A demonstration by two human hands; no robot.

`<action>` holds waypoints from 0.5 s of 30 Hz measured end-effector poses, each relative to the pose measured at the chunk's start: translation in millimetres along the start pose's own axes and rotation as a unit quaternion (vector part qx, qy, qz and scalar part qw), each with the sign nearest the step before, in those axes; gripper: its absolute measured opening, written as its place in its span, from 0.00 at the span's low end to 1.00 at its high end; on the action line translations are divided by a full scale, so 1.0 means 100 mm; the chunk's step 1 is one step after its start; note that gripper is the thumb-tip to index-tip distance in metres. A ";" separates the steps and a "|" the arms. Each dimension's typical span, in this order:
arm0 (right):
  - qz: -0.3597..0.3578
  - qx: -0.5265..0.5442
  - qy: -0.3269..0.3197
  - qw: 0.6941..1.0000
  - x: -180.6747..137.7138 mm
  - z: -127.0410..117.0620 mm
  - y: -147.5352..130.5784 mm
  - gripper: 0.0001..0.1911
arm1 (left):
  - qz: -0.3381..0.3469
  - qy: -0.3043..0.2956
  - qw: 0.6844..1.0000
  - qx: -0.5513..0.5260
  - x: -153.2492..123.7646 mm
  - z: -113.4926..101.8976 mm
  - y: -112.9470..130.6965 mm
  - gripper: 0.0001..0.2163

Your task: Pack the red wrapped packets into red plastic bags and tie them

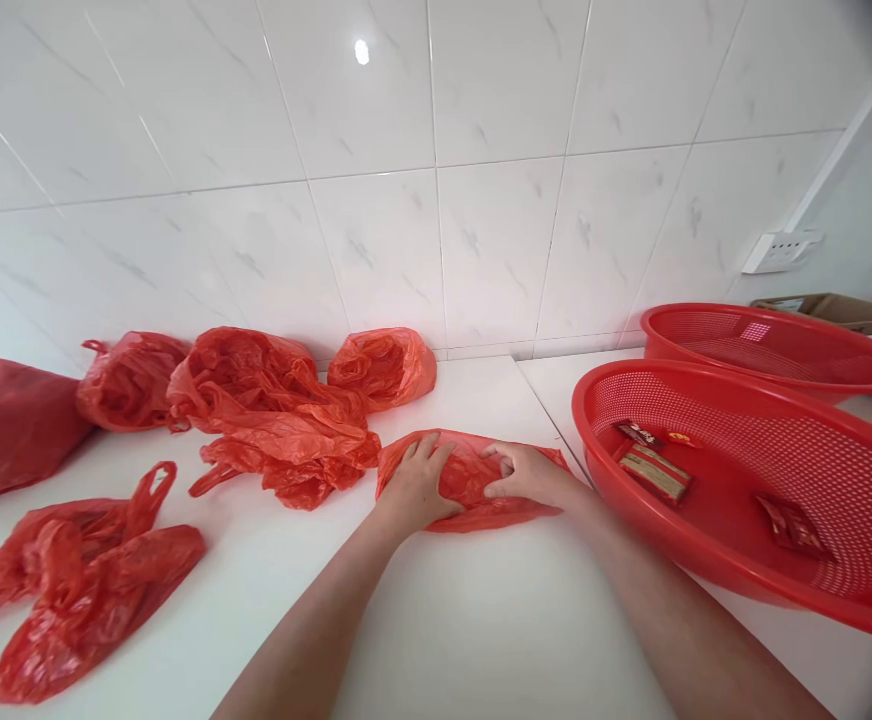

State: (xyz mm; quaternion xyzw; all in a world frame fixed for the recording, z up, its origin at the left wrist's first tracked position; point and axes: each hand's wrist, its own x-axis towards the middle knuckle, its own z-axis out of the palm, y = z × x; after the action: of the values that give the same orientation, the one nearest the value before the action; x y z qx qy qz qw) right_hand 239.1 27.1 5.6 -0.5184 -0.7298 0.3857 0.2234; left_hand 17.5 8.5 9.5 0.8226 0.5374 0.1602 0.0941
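With twelve o'clock toward the tiled wall (496, 240), a red plastic bag (467, 482) lies at the centre of the dial on the white table (473, 610). The left hand (417, 485) presses on its nine-o'clock side, fingers spread wide. The right hand (522, 472) is at its three-o'clock side, fingers bent; whether they pinch the film I cannot tell.

Crowding it at ten o'clock is a crumpled bag pile (293, 420), its near end so close that touching cannot be judged. A rounded bag (383, 370) sits between ten and eleven, and a looped bag (98, 590) lies well apart, between eight and nine.

At three o'clock a red basket (728, 500) stands tight beside the right forearm, blocking that side; inside are a tan packet (655, 472) and a dark red packet (792, 525). Around two o'clock are a second basket (773, 350) and a wall socket (779, 252).
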 end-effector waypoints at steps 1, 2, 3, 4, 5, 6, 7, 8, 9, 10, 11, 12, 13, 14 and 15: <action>-0.001 0.021 0.000 1.000 0.01 -0.02 0.03 0.26 | -0.006 -0.010 1.000 -0.019 0.01 0.01 -0.06 0.40; -0.007 0.052 0.006 0.999 0.02 -0.04 0.07 0.23 | -0.006 -0.018 0.999 -0.037 0.02 0.01 -0.11 0.41; -0.015 0.092 0.014 0.996 0.03 -0.06 0.10 0.21 | -0.004 -0.023 0.998 -0.052 0.02 0.01 -0.15 0.41; -0.024 0.137 0.025 0.990 0.04 -0.07 0.12 0.20 | 0.000 -0.025 0.998 -0.065 0.02 0.01 -0.17 0.41; -0.031 0.184 0.037 0.982 0.04 -0.08 0.14 0.20 | 0.005 -0.024 0.997 -0.074 0.01 0.00 -0.19 0.41; -0.033 0.226 0.051 0.972 0.05 -0.08 0.15 0.21 | 0.010 -0.023 0.996 -0.082 0.00 0.00 -0.19 0.40; -0.031 0.257 0.066 0.964 0.05 -0.07 0.15 0.21 | 0.014 -0.021 0.996 -0.088 0.00 0.00 -0.19 0.40; -0.028 0.270 0.085 0.959 0.04 -0.05 0.15 0.21 | 0.018 -0.017 0.995 -0.093 -0.01 0.00 -0.19 0.39; -0.025 0.264 0.109 0.958 0.04 -0.02 0.13 0.20 | 0.021 -0.012 0.995 -0.097 -0.01 0.00 -0.18 0.38; -0.027 0.235 0.130 0.963 0.04 0.02 0.11 0.19 | 0.022 -0.007 0.995 -0.099 -0.02 0.01 -0.18 0.38; -0.034 0.184 0.145 0.972 0.04 0.06 0.09 0.19 | 0.021 -0.002 0.995 -0.098 -0.02 0.02 -0.18 0.38; -0.043 0.117 0.152 0.980 0.05 0.11 0.07 0.20 | 0.019 0.003 0.995 -0.096 -0.02 0.03 -0.18 0.38; -0.050 0.043 0.152 0.986 0.06 0.16 0.05 0.22 | 0.016 0.008 0.995 -0.094 -0.02 0.04 -0.17 0.39; -0.053 -0.026 0.144 0.988 0.07 0.20 0.03 0.25 | 0.015 0.011 0.996 -0.091 -0.02 0.05 -0.18 0.39; -0.054 -0.085 0.134 0.986 0.09 0.24 0.02 0.30 | 0.015 0.014 0.996 -0.091 -0.02 0.06 -0.18 0.39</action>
State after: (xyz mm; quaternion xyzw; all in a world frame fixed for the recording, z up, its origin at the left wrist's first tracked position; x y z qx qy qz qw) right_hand 219.2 27.8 -11.4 -0.5424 -0.7504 0.2364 0.2948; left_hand 3.7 13.7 -2.1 0.8164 0.5094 0.2211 0.1583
